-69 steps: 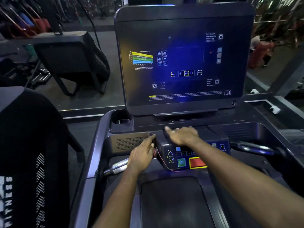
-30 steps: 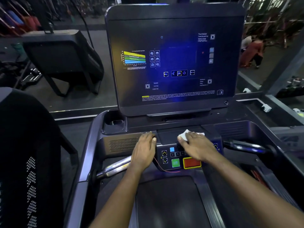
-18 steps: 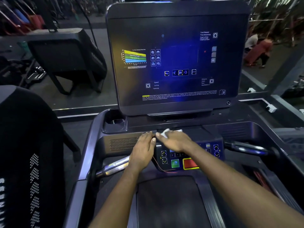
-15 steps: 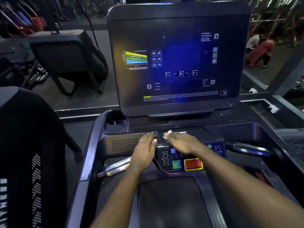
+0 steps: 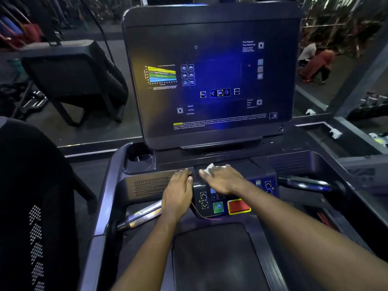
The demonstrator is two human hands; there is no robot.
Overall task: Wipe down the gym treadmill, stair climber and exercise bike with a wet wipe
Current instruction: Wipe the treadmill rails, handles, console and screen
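I stand at the treadmill, facing its big lit screen and the button panel below it. My right hand lies flat with straight fingers on a white wet wipe and presses it onto the dark ledge just above the buttons. Only the wipe's far edge shows past my fingertips. My left hand rests on the console beside the speaker grille, fingers relaxed, its thumb against the panel's left edge. The belt runs below my forearms.
A cup holder sits at the console's left corner. A chrome grip pokes out on the left and a dark grip on the right. A neighbouring black machine stands close on my left. A person in red crouches far right.
My right hand has slid the wipe back and forth along the ledge above the buttons, ending left of where it was a second ago. My left hand has stayed put.
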